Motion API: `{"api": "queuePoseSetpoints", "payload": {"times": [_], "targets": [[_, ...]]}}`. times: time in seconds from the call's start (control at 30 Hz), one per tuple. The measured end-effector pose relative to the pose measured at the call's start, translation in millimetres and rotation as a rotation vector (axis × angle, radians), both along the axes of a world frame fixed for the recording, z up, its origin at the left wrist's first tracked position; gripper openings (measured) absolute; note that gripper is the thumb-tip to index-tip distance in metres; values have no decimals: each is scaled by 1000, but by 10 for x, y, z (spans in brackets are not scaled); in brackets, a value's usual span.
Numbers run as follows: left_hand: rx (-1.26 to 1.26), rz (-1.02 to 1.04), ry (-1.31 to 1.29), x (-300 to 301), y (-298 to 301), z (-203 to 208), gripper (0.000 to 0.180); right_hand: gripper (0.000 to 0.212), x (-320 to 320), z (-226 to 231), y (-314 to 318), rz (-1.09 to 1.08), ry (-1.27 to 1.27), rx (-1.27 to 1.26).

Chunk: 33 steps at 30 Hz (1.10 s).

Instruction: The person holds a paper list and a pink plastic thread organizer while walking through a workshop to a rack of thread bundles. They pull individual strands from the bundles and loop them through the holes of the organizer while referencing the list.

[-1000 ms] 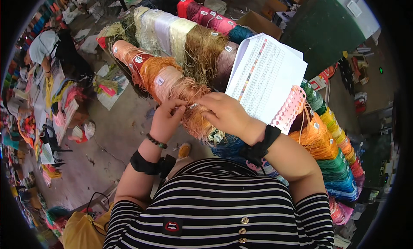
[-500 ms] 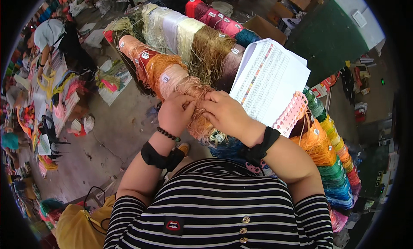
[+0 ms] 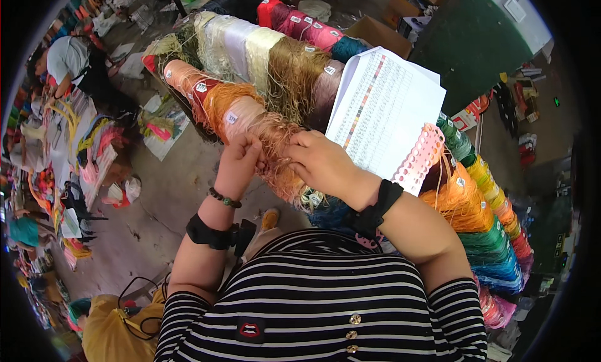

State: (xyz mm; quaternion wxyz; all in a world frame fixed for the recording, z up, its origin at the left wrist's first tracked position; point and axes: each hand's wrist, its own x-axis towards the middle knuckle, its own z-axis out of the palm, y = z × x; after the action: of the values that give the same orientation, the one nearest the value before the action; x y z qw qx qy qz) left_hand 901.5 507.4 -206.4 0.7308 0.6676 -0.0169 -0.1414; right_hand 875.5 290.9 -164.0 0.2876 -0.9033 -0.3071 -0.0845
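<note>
Probably light, soft and easily snagged, the peach thread (image 3: 274, 132) lies beside the papers (image 3: 391, 105), best held by loose strands. The left hand (image 3: 240, 162) presses thumb to finger; the right hand (image 3: 325, 165) curls over it; what either pinches, I can't tell.

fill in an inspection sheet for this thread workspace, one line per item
Surface: grey floor visible; whatever supports the thread rows is mostly hidden.
Job's things: peach thread loose and frayed; white printed sheets lie over the rows, a pink strip with holes along their lower edge.
Clutter: loose green-and-pink thread and a white bag at left.
Grippers: left hand and right hand at the peach thread; whether either grips strands is unclear.
Cables: thin black cord by yellow fabric.
Surroundings: bent-over co-worker at left, green cabinet at right.
</note>
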Motion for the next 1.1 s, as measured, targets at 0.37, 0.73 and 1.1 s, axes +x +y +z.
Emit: {"api": "queuePoseSetpoints", "payload": {"times": [0.37,0.73,1.1], "targets": [[377,24,-253,6,-23,-161,5,24,-18,2,20,-10,-15,0],[20,-65,110,6,84,51,8,26,-28,-28,8,-23,4,-4],[597,-124,-471,38,514,98,14,26,-16,-39,8,-20,24,1]]}}
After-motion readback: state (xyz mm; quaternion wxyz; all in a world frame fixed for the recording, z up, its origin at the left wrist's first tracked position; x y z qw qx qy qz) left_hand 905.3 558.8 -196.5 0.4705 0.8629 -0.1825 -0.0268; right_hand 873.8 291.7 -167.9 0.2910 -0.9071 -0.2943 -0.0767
